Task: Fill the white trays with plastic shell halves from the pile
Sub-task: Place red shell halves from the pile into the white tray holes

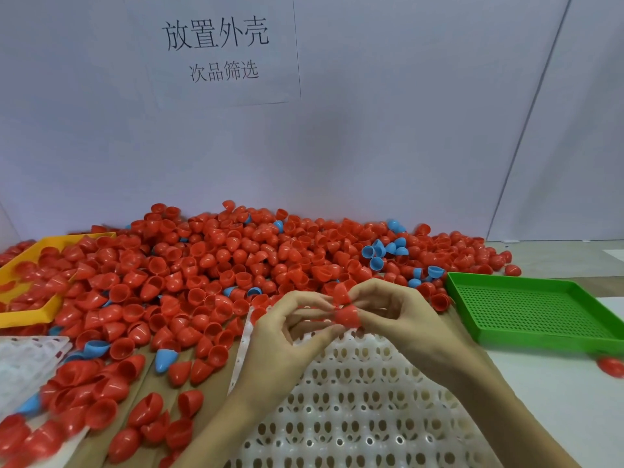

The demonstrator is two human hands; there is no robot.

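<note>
A big pile of red shell halves [216, 261] with a few blue ones [378, 255] covers the table's back and left. In front of me lies a white tray [364, 407] with rows of holes, its visible cells bare. Both hands meet above the tray's far edge. My right hand [401, 315] pinches a red shell half [347, 315] at its fingertips, with a second red half [340, 293] just above it. My left hand [287, 332] has curled fingers touching the same shells from the left.
A green perforated tray [533, 309] sits at the right, with one red shell by its near corner. A yellow tray [30, 282] holding red shells stands at the left. Another white tray [27, 363] lies at the left edge. A paper sign hangs on the back wall.
</note>
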